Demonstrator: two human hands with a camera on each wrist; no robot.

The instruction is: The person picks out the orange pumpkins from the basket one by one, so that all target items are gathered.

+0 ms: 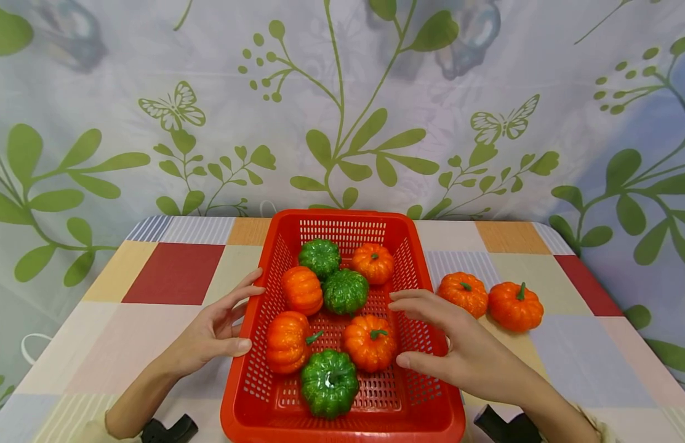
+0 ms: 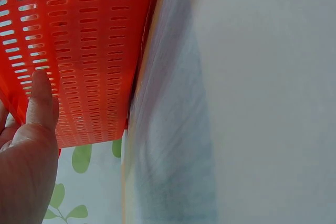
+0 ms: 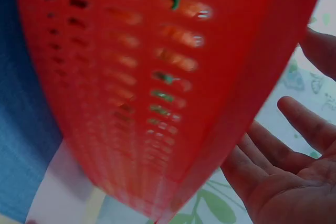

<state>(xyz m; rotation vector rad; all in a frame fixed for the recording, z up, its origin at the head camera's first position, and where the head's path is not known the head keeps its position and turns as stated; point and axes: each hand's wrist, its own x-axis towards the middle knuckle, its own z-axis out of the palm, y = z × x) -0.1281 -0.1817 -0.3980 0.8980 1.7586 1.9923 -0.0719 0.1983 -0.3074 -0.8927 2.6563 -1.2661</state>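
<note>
A rectangular red plastic basket with slotted walls (image 1: 342,431) is set on a surface covered in patchwork-print cloth (image 1: 126,344). Seven glossy, ribbed pumpkins are held inside: three green, the nearest being a round green pumpkin (image 1: 330,383), and four orange, among them an upright orange pumpkin with a green stem (image 1: 370,343). Two more orange pumpkins, a left one (image 1: 463,294) and a right one (image 1: 516,306), are placed outside, just beside the basket's right wall.

The left hand (image 1: 215,335) is laid against the basket's left side, its fingers extended at the rim, nothing clenched. The right hand (image 1: 458,344) is held over the right rim, fingers spread and released, no pumpkin grasped.

The step appears to be a pause between grasps, with the basket flanked by both hands; whether pumpkins are being added or removed cannot be told. For a next pick, the right fingers would need to be closed around one pumpkin while the basket is steadied on the left.
</note>
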